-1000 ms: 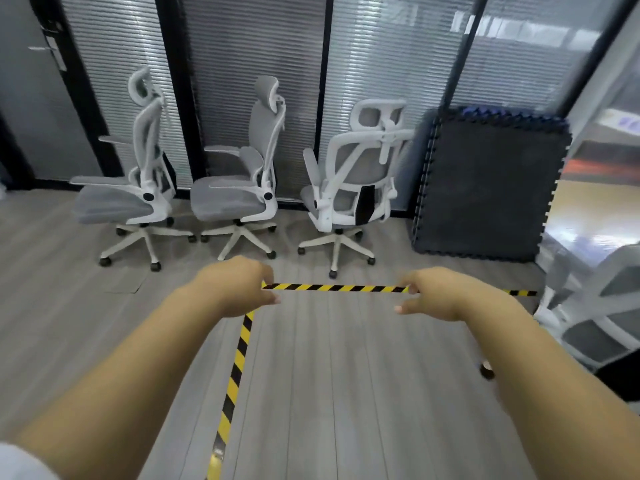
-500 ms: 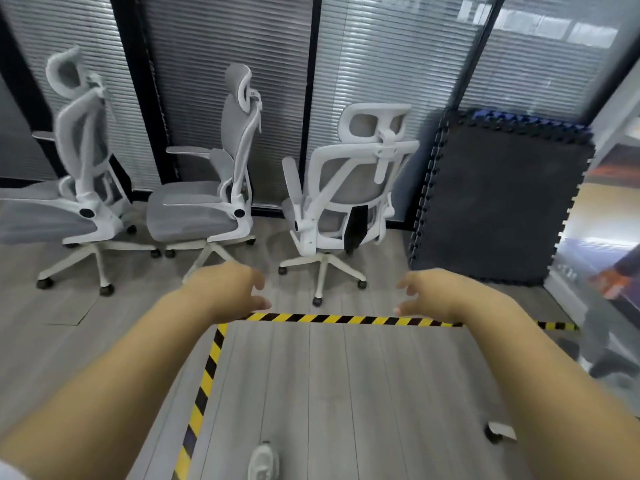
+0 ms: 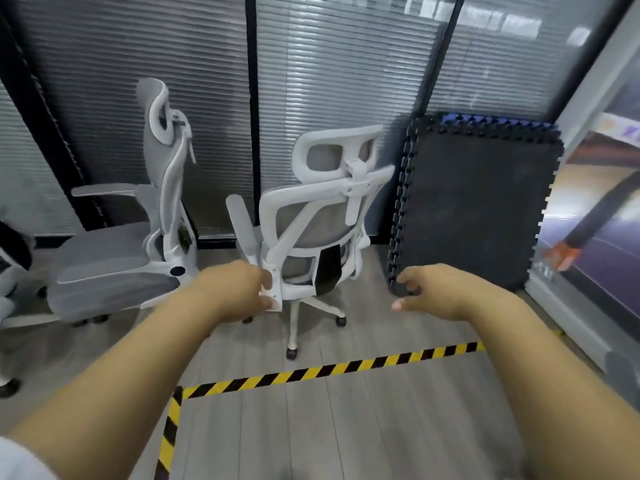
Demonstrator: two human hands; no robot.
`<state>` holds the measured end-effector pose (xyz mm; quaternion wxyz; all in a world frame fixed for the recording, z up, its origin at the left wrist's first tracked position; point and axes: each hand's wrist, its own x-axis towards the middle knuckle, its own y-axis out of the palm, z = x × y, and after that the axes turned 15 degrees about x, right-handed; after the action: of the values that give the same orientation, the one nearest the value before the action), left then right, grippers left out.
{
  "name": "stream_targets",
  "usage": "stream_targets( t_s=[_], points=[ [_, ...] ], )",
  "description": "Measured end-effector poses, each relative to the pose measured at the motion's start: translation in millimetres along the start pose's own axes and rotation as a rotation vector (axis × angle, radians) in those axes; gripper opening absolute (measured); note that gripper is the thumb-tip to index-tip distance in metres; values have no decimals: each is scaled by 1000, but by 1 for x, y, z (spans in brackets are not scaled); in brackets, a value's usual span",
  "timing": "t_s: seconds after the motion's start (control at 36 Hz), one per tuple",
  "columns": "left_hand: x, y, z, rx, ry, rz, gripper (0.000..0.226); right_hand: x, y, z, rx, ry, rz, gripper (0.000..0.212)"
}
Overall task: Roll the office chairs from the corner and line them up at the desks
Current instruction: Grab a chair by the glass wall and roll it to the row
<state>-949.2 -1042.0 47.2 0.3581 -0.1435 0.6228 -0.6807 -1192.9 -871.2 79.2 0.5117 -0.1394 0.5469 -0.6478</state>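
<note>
the person is getting closer: the chair (image 3: 322, 237) by the glass wall is looking much bigger than a moment ago, and the striped tape (image 3: 329, 370) is now sitting under the arms. i think the reach for the first chair is about to end. the left hand (image 3: 239, 292) is reaching the chair's left side, its grip spread and maybe just touching the frame. the right hand (image 3: 429, 292) is hanging right of the chair, in front of the mat (image 3: 478, 209), grip spread and empty.
</note>
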Motion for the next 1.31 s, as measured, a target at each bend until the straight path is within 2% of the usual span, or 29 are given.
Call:
stream_targets(
  t_s=[0.11,0.33,0.44,0.56,0.67,0.78,0.86,0.97,1.11,1.22,1.31],
  points=[
    [62,-7,-1,1,10,6,23,56,-21,-22,1,24,16,65],
    [194,-21,-11,-60,-52,0,38,198,-70,-64,-23,-40,26,64],
    [255,-40,-21,-97,-131,-71,45,275,-103,-75,-73,-115,-18,51],
    [313,-53,-23,-110,-170,-210,52,341,-140,-78,-99,-240,-96,34],
    [358,-57,-22,-86,-231,-300,57,401,-165,-79,-99,-306,-194,44],
    [389,-52,-23,-63,-248,-254,52,448,-170,-79,-139,-370,-209,56],
    [399,-45,-22,-42,-231,-229,45,473,-164,-80,-176,-411,-178,57],
    [401,-33,-12,-131,-208,-317,41,486,-153,-86,-60,-439,-179,53],
    [393,-19,-6,-194,-181,-410,55,477,-141,-87,49,-441,-260,51],
    [382,-10,2,-195,-159,-432,49,459,-129,-81,33,-404,-290,51],
    [368,-2,13,-194,-123,-441,54,437,-116,-73,36,-362,-317,52]
  ],
)
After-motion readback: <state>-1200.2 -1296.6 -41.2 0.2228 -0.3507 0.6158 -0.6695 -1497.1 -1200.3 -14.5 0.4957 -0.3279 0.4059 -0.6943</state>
